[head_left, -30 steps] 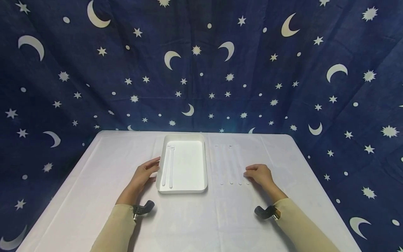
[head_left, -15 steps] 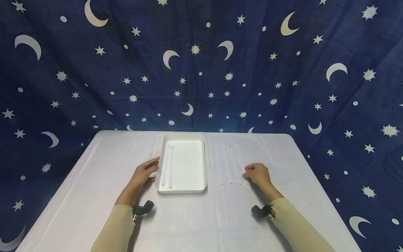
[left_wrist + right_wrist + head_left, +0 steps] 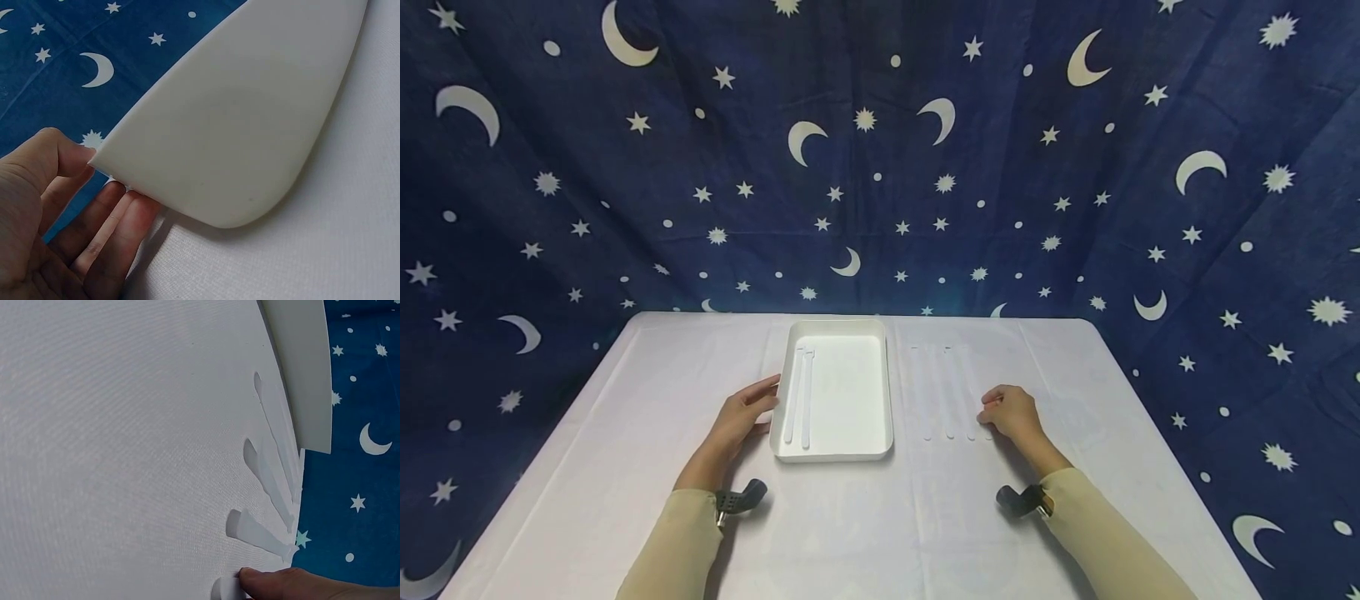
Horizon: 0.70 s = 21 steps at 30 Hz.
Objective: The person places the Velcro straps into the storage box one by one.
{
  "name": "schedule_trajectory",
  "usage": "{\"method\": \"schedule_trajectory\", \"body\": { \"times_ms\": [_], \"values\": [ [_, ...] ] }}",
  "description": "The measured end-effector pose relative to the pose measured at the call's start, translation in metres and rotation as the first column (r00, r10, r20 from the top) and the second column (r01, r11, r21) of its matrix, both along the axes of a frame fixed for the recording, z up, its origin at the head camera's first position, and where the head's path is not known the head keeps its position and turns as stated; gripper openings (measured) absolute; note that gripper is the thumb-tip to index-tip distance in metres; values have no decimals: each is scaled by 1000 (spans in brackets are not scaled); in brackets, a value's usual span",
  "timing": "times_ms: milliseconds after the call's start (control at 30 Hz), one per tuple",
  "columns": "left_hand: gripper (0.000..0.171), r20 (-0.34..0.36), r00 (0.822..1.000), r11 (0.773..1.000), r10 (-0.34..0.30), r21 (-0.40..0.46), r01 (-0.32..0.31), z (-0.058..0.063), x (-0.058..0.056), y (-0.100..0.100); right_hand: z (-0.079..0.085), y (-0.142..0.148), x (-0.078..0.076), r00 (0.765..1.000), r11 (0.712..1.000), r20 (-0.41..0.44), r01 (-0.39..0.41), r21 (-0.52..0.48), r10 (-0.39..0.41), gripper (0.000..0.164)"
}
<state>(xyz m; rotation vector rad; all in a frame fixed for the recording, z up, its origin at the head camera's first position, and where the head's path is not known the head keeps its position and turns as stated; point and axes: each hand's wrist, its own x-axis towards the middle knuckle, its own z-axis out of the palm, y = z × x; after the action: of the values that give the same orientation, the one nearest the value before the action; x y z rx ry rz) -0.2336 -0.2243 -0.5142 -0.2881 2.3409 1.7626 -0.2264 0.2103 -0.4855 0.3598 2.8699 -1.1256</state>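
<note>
A shallow white tray (image 3: 832,457) lies on the table, with two slim white sticks (image 3: 807,417) lengthwise along its left side inside. My left hand (image 3: 735,422) grips the tray's left side; in the left wrist view the thumb (image 3: 70,156) is on the rim and the curled fingers (image 3: 119,250) meet the lower wall. Right of the tray, several more slim white sticks (image 3: 951,435) with broad rounded near ends lie in a row. My right hand (image 3: 1013,414) pinches the rightmost stick (image 3: 229,589), its thumb at the side of the broad end; the other fingers are hidden there.
A white cloth (image 3: 850,533) covers the table. Dark blue fabric (image 3: 880,100) with moons and stars hangs behind and around it. Each wrist wears a black camera mount (image 3: 741,497) below a beige sleeve (image 3: 673,542).
My right hand has shifted slightly left and away from me over the rightmost stick. The left hand and the tray keep their places.
</note>
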Motion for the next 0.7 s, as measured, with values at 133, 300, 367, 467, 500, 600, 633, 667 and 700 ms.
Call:
{"method": "schedule_trajectory", "body": {
  "times_ms": [133,300,367,467,500,600,633,667,700],
  "values": [
    [58,3,1000,1000,4,0,-4,-1,0,0,0,1,-1,1000,1000,5,-11,2,11,28],
    [57,3,1000,1000,3,14,-3,-1,-1,-1,0,0,-3,1000,1000,8,-14,22,14,33],
    [58,4,1000,1000,2,17,-2,-1,-1,-1,-1,-1,-4,1000,999,13,-10,31,10,36],
    [58,6,1000,1000,3,21,-3,-1,-1,-1,0,-2,-5,1000,999,15,-16,41,15,36],
    [58,7,1000,1000,3,21,-3,-1,-1,-1,0,-2,-5,1000,999,18,-15,41,15,34],
    [57,5,1000,1000,3,16,-3,0,0,-1,1,-2,-6,1000,999,23,-21,30,21,30],
    [57,4,1000,1000,4,15,-4,0,0,-1,0,-2,-7,999,1000,29,-20,19,20,29],
    [57,5,1000,1000,5,14,-5,-1,0,-1,0,-1,-7,999,1000,34,-20,9,20,29],
    [57,4,1000,1000,5,12,-5,-1,0,-1,0,-1,-8,999,1000,37,-26,0,26,29]
  ]
}}
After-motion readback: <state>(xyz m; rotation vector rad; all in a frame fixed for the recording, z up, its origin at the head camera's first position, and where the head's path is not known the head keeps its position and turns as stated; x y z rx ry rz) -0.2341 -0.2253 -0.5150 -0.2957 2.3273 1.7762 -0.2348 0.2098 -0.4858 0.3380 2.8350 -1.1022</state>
